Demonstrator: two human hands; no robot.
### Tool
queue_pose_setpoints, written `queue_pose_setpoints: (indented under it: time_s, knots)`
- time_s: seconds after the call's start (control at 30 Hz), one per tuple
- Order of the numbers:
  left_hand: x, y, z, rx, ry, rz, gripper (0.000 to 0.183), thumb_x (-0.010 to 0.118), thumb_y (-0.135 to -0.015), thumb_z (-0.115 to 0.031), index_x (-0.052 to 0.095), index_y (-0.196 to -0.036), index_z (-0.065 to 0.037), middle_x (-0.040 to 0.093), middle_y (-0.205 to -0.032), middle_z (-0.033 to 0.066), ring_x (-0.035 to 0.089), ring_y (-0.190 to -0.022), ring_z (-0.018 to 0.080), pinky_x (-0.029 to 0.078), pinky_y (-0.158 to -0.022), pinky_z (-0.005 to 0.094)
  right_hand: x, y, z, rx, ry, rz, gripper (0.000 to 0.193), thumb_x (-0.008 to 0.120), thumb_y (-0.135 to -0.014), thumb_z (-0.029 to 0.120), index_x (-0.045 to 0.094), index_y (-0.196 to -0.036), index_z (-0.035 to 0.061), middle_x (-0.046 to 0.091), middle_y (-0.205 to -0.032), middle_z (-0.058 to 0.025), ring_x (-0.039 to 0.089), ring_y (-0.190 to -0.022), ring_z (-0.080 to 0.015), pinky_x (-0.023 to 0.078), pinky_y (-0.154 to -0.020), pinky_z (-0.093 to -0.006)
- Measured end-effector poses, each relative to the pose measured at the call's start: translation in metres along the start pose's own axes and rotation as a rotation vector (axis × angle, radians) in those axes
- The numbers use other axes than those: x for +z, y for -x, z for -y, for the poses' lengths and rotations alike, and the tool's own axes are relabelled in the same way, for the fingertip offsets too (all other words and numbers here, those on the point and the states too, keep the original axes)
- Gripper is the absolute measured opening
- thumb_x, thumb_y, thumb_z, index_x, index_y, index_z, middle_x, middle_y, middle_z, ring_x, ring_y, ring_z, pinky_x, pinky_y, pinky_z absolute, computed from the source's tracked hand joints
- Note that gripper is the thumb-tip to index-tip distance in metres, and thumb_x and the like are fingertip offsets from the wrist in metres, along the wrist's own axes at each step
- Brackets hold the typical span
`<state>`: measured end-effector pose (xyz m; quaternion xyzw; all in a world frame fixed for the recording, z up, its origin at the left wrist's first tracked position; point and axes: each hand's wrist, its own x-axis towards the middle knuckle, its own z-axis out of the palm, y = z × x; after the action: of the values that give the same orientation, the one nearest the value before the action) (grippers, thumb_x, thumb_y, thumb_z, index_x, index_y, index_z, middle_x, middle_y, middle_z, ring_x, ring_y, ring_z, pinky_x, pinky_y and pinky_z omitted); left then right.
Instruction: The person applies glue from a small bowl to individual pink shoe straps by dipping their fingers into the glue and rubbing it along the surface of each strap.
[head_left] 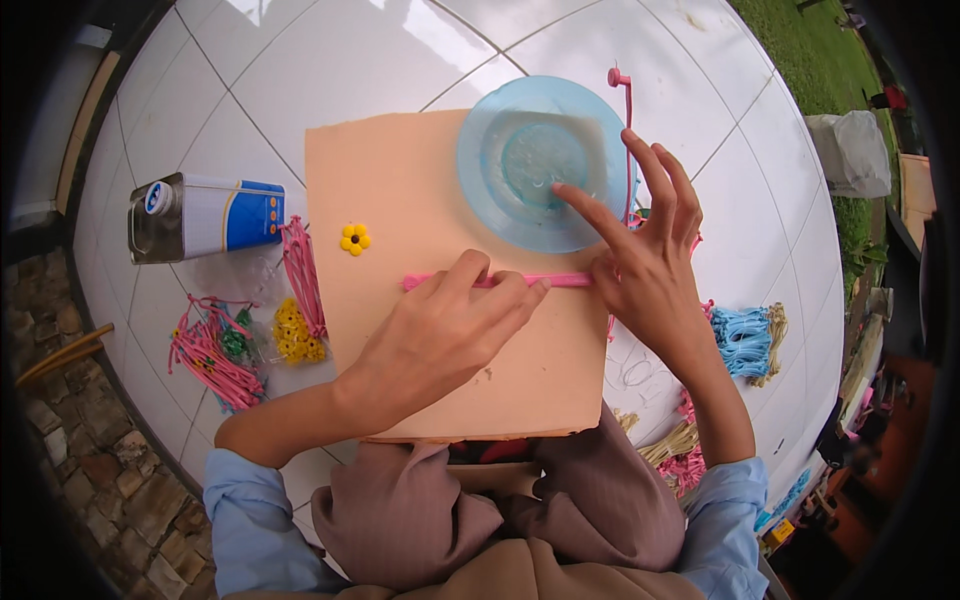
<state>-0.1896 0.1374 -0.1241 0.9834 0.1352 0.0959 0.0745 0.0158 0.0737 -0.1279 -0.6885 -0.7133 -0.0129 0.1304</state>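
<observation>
A pink strip [560, 281] lies straight across a peach-coloured board [540, 370] in front of me. The fingers of my left hand [430, 325] are closed over its middle and press it to the board. My right hand [655, 265] has its fingers spread. Its index fingertip is over a pale blue round plate [485, 190] with clear wet-looking contents, and its thumb is by the strip's right end. A yellow flower piece [355, 239] with a dark centre sits on the board's left part. Beyond my right hand, another pink strip [628, 105] with a round end stands out past the plate.
A metal can [205, 218] lies at the left on white tiles [270, 60]. Near it are pink strip bundles [215, 355] and a bag of yellow flower pieces [297, 335]. Light blue bundles [740, 340] lie at the right. Grass [800, 60] borders the tiles.
</observation>
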Motion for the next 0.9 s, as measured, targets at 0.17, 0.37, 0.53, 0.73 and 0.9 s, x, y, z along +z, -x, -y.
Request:
queue_pose_setpoints:
  time_s: [0.17,0.37,0.53,0.73,0.9]
  knots:
    - [0.0,0.001,0.001,-0.003,-0.01,0.007,0.048,0.056,-0.068,-0.008,0.059,-0.116,-0.01,0.048,-0.081,-0.0005,0.048,-0.081,0.0167,0.048,-0.062,0.0219,0.006,0.003,-0.002,0.067,-0.139,-0.104,0.063,0.06,-0.056,-0.005,0.06,-0.111,0.0259,0.028,-0.136,-0.0097,0.024,-0.126,-0.0346,0.028,-0.099,-0.0447]
    - [0.0,0.0,0.0,-0.008,0.017,-0.007,0.048,0.056,-0.068,-0.009,0.059,-0.116,-0.011,0.048,-0.082,-0.0005,0.048,-0.081,0.0169,0.05,-0.062,0.023,0.032,0.026,-0.036,-0.289,-0.161,-0.332,0.045,0.07,-0.06,-0.004,0.071,-0.087,0.0319,0.034,-0.122,-0.0075,0.033,-0.116,-0.0301,0.041,-0.092,-0.0371]
    - [0.0,0.0,0.001,-0.008,0.016,0.003,0.049,0.057,-0.068,-0.01,0.059,-0.117,-0.011,0.049,-0.083,-0.0005,0.048,-0.082,0.0172,0.05,-0.06,0.0236,0.04,0.025,-0.036,-0.342,-0.211,-0.419,0.047,0.067,-0.062,-0.006,0.07,-0.087,0.0337,0.043,-0.121,-0.0013,0.035,-0.109,-0.0269,0.042,-0.084,-0.0343]
    - [0.0,-0.001,0.002,-0.008,0.016,0.018,0.05,0.056,-0.068,-0.009,0.058,-0.118,-0.011,0.049,-0.083,-0.0001,0.048,-0.082,0.0175,0.05,-0.061,0.0232,0.036,0.022,-0.036,-0.391,-0.184,-0.345,0.05,0.064,-0.062,-0.01,0.07,-0.087,0.0334,0.045,-0.122,0.0015,0.037,-0.108,-0.0258,0.042,-0.082,-0.0342]
    - [-0.001,-0.001,0.002,-0.011,0.031,0.03,0.051,0.057,-0.068,-0.009,0.058,-0.119,-0.011,0.05,-0.084,0.0012,0.049,-0.083,0.0181,0.05,-0.062,0.0239,0.045,0.022,-0.04,-0.353,-0.306,-0.433,0.044,0.065,-0.064,-0.01,0.065,-0.091,0.0244,0.042,-0.119,-0.005,0.039,-0.109,-0.026,0.041,-0.083,-0.0383]
